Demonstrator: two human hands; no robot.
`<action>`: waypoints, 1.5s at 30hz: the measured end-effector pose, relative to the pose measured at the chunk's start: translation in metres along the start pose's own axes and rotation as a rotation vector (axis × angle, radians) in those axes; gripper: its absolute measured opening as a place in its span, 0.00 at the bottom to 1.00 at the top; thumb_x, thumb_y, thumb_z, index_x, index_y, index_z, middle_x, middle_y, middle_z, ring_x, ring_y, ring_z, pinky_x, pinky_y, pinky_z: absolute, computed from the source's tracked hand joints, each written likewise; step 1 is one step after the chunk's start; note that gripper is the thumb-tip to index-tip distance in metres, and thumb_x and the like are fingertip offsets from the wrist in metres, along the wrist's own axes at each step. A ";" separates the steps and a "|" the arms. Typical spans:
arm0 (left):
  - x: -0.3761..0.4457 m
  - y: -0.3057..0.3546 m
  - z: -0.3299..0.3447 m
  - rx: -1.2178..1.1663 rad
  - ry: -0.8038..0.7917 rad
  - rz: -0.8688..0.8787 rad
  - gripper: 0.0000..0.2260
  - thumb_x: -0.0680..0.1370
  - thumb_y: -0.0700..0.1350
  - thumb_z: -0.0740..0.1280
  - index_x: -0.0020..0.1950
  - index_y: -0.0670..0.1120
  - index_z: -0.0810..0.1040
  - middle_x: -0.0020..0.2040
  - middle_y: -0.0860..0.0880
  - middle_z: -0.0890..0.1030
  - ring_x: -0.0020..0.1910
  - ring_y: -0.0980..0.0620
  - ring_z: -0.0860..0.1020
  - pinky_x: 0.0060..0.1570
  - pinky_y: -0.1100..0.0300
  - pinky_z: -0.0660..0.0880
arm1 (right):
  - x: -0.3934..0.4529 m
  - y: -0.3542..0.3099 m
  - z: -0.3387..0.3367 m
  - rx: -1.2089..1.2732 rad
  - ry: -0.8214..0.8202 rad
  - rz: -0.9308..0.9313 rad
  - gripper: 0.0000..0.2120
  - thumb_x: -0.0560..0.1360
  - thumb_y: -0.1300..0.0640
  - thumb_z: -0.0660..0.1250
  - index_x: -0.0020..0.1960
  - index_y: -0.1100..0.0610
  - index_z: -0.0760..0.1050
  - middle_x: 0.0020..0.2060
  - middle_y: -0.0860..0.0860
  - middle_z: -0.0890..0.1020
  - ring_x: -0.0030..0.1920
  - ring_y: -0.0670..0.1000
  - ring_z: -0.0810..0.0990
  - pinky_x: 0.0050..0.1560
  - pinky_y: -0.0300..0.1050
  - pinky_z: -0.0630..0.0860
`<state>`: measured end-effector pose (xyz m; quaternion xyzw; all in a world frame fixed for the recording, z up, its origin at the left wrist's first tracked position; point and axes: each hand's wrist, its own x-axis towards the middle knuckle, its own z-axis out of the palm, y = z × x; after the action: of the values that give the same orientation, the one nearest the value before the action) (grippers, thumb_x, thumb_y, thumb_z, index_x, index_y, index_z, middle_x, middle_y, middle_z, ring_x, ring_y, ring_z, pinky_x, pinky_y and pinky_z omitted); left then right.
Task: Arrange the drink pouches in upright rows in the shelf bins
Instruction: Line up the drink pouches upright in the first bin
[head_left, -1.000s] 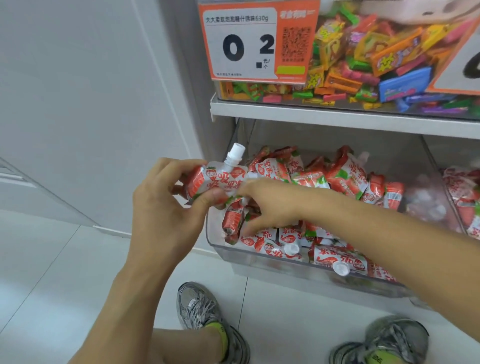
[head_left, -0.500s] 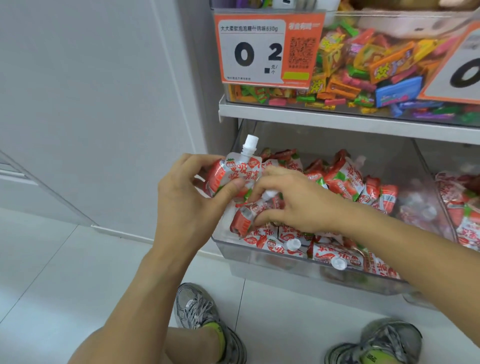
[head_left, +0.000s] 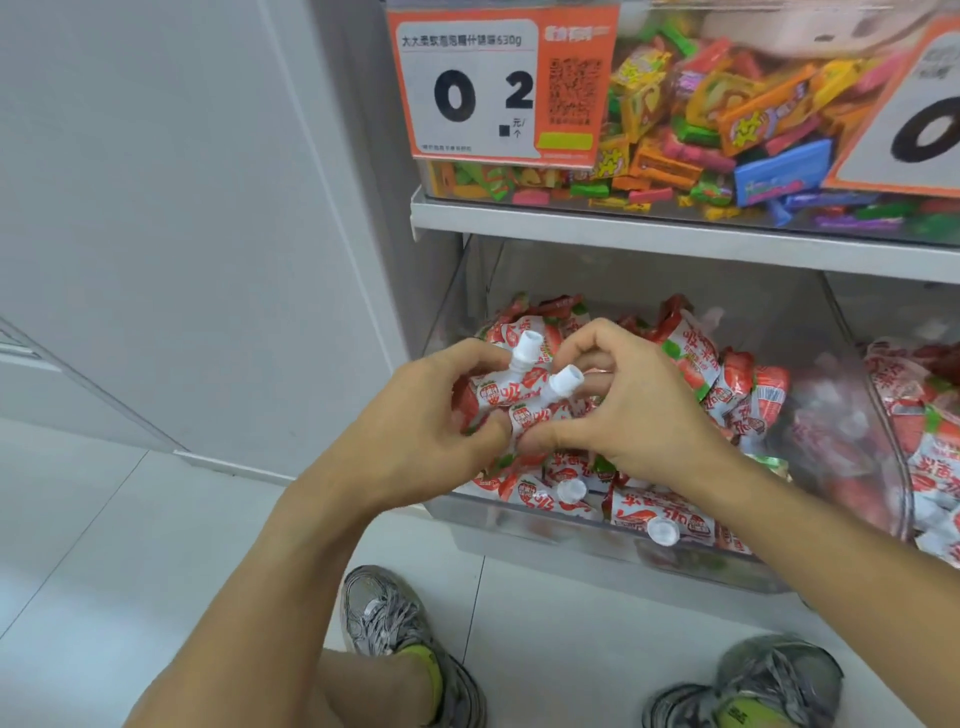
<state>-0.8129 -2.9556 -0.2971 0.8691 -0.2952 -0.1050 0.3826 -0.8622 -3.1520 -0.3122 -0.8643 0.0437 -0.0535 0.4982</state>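
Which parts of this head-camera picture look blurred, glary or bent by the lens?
Head view: the orange price label is soft with smeared print; the clear plastic bin wall fogs the red-and-white drink pouches behind it; the grey shelf edge slopes, suggesting wide-angle distortion; lighting is even, shadows faint.

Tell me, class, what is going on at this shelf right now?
A person crouches at a clear shelf bin full of red-and-white drink pouches. The left hand and right hand together grip two pouches above the bin's left end, their white spouts pointing up. The other pouches in the bin lie jumbled, some flat along the front with caps facing out, so neat upright rows are not yet formed. The bin above holds mixed colourful candy.
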 end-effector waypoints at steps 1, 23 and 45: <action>0.000 -0.002 -0.002 -0.011 -0.046 -0.008 0.21 0.69 0.54 0.67 0.62 0.56 0.73 0.46 0.53 0.82 0.44 0.52 0.81 0.48 0.51 0.78 | 0.002 0.002 0.000 0.005 0.002 0.000 0.27 0.52 0.47 0.86 0.45 0.48 0.76 0.42 0.43 0.83 0.44 0.38 0.83 0.42 0.43 0.81; -0.049 -0.023 -0.045 -0.299 0.348 0.005 0.24 0.63 0.52 0.78 0.57 0.56 0.79 0.49 0.56 0.85 0.49 0.55 0.83 0.50 0.65 0.78 | 0.080 0.006 0.044 -0.837 -0.919 -0.323 0.28 0.68 0.54 0.78 0.66 0.44 0.76 0.58 0.42 0.78 0.56 0.47 0.77 0.59 0.49 0.76; -0.041 -0.017 -0.045 -0.284 0.391 -0.015 0.24 0.64 0.47 0.78 0.59 0.49 0.79 0.48 0.56 0.84 0.47 0.56 0.83 0.47 0.66 0.79 | 0.035 -0.003 0.046 -0.640 -0.556 -0.304 0.14 0.75 0.41 0.69 0.49 0.51 0.74 0.36 0.47 0.77 0.36 0.46 0.75 0.36 0.44 0.71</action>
<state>-0.8200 -2.8955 -0.2806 0.8125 -0.1913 0.0221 0.5502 -0.8211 -3.1160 -0.3309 -0.9530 -0.2049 0.1245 0.1852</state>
